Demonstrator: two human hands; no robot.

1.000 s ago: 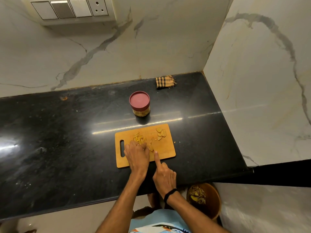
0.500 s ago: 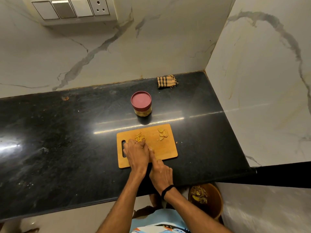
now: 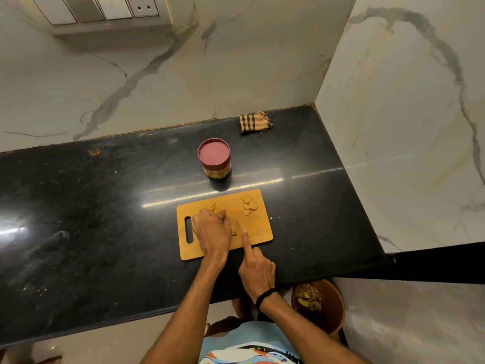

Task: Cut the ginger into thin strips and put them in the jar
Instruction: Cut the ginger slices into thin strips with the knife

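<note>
A wooden cutting board (image 3: pixel 259 232) lies on the black counter. My left hand (image 3: pixel 211 231) rests on the board with fingers curled, holding down a ginger piece (image 3: pixel 233 231) that peeks out at its right side. Thin ginger strips (image 3: pixel 214 207) lie just beyond its knuckles. Several ginger slices (image 3: pixel 249 205) sit near the board's far right corner. My right hand (image 3: pixel 257 267) is at the board's near edge, gripping a knife (image 3: pixel 238 224) with the index finger stretched forward; the blade shows only as a thin dark line. The jar (image 3: pixel 215 158), with its red lid on, stands behind the board.
A checked cloth (image 3: pixel 254 122) lies at the back by the wall corner. A brown bin with peelings (image 3: pixel 319 302) stands on the floor below the counter's front edge. Marble walls close the back and right. Bare black counter (image 3: pixel 91 219) stretches to the left.
Half a second ago my right hand was pushed forward against the left one; it has now drawn back toward the board's near edge. My left hand stays over the ginger.
</note>
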